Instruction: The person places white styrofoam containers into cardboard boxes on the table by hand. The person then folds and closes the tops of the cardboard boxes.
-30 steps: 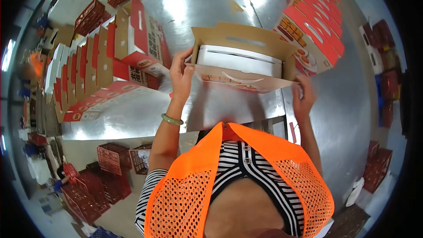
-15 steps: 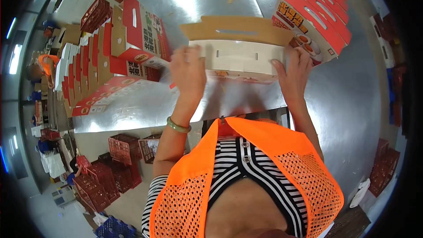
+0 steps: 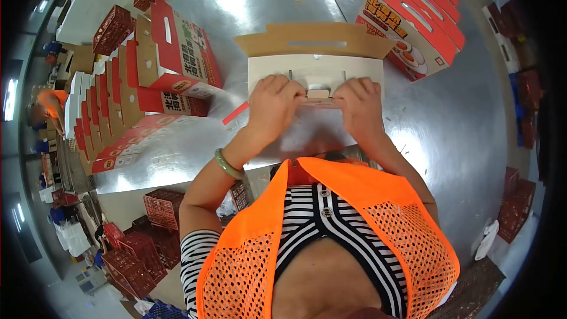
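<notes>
A cardboard carton (image 3: 313, 66) stands before me on the metal table, its white flap lying across the top with two slits. Behind that flap, a brown panel (image 3: 280, 38) with a long handle slot leans back. My left hand (image 3: 273, 105) has its fingers curled over the carton's near edge, left of a small tab (image 3: 319, 93). On the tab's right, my right hand (image 3: 360, 106) grips the same edge with bent fingers. The fingertips and the carton's front face are partly hidden.
Red printed cartons (image 3: 188, 53) stand in a row at left, and more cartons (image 3: 407, 29) at right. A red strip (image 3: 236, 113) lies on the metal table (image 3: 460, 124). Crates (image 3: 162, 207) stand on the floor, and a person in an orange vest (image 3: 54, 103) is far left.
Both hands have moved inward from the carton's two ends to the middle of its near edge. The near edge of the white flap has a small tab showing between them now.
</notes>
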Demonstrator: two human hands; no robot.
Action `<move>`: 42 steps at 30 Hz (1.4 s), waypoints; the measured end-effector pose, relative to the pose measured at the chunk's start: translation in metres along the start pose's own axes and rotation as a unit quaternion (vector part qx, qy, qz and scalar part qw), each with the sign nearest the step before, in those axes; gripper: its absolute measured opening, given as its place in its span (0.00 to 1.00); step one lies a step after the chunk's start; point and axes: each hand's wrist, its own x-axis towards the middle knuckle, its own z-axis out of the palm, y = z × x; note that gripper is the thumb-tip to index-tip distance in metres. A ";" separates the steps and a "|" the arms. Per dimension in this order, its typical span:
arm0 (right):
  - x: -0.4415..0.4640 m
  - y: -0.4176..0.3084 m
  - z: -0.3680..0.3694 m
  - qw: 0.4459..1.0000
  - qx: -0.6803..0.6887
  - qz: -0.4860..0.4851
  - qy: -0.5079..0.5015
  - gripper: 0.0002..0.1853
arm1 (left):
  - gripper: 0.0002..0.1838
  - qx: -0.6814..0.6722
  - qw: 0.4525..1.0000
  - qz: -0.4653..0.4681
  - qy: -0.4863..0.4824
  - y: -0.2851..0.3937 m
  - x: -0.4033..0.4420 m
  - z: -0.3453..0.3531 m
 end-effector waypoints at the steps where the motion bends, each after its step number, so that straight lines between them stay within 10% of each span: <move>1: 0.005 0.001 -0.006 0.993 0.098 0.067 -0.028 0.04 | 0.07 -0.206 0.972 -0.076 -0.083 -0.006 0.005 -0.017; 3: 0.013 0.006 -0.024 0.972 0.189 0.133 -0.051 0.02 | 0.08 -0.402 0.890 -0.142 -0.163 -0.032 0.007 -0.028; 5: 0.010 0.021 -0.047 0.873 0.441 0.119 -0.171 0.06 | 0.12 -0.499 0.821 0.162 -0.227 -0.060 0.004 -0.022; 9: -0.012 0.013 -0.076 0.838 0.253 0.098 -0.473 0.08 | 0.26 -0.262 0.951 0.051 -0.155 -0.026 0.006 -0.048; 11: -0.006 0.017 -0.076 0.931 0.088 -0.022 -0.355 0.10 | 0.34 -0.222 0.967 0.023 -0.121 -0.014 0.022 -0.033; 13: 0.031 0.022 -0.069 0.998 -0.027 0.057 -0.008 0.12 | 0.39 -0.136 0.990 0.010 0.022 -0.013 0.031 -0.004; 18: 0.151 0.020 -0.035 0.966 -0.098 -0.177 0.159 0.10 | 0.42 0.007 0.999 -0.020 0.029 -0.005 0.041 0.028; 23: 0.163 0.011 -0.026 0.982 -0.030 -0.039 -0.182 0.15 | 0.43 0.023 0.997 -0.025 0.062 -0.004 0.039 0.027; 36: 0.195 0.047 -0.089 0.879 -0.220 -0.207 -0.368 0.17 | 0.45 -0.003 0.992 -0.098 0.075 0.002 0.038 0.030; 38: 0.198 0.068 -0.095 0.904 0.054 0.090 -0.413 0.17 | 0.47 -0.001 0.991 -0.097 0.087 0.002 0.041 0.030; 42: 0.161 0.063 -0.082 0.862 0.296 0.176 -0.371 0.20 | 0.34 0.025 0.998 -0.027 0.048 0.005 0.033 0.022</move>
